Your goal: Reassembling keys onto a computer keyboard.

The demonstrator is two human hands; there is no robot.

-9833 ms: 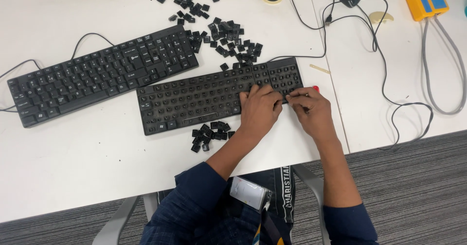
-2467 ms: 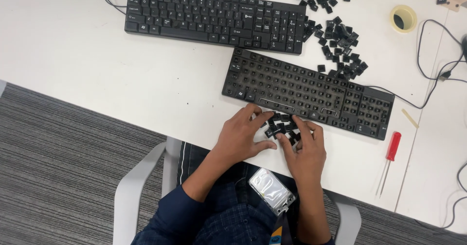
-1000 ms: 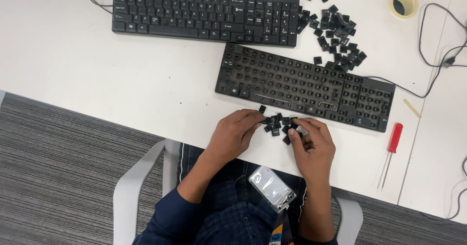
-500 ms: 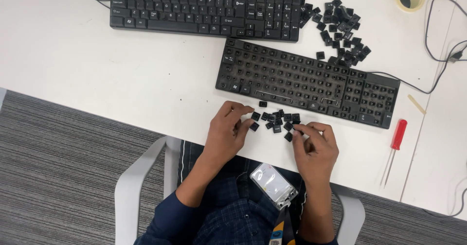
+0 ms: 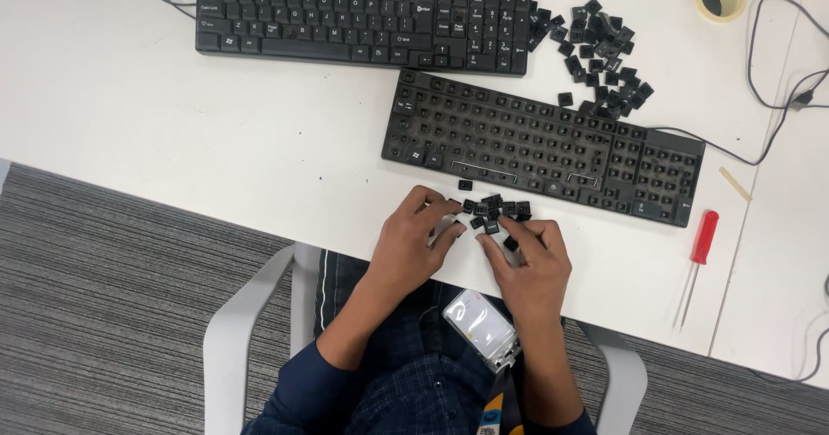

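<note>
Both hands rest on the white table (image 5: 216,141) at a small pile of loose black plastic keycaps (image 5: 494,212) just below the stripped black keyboard (image 5: 542,146); left hand (image 5: 414,245) spread, right hand (image 5: 534,267) fingering one keycap

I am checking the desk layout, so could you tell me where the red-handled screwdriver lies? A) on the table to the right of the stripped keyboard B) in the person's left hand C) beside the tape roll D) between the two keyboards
A: the red-handled screwdriver lies on the table just right of the stripped keyboard, away from both hands.
</note>
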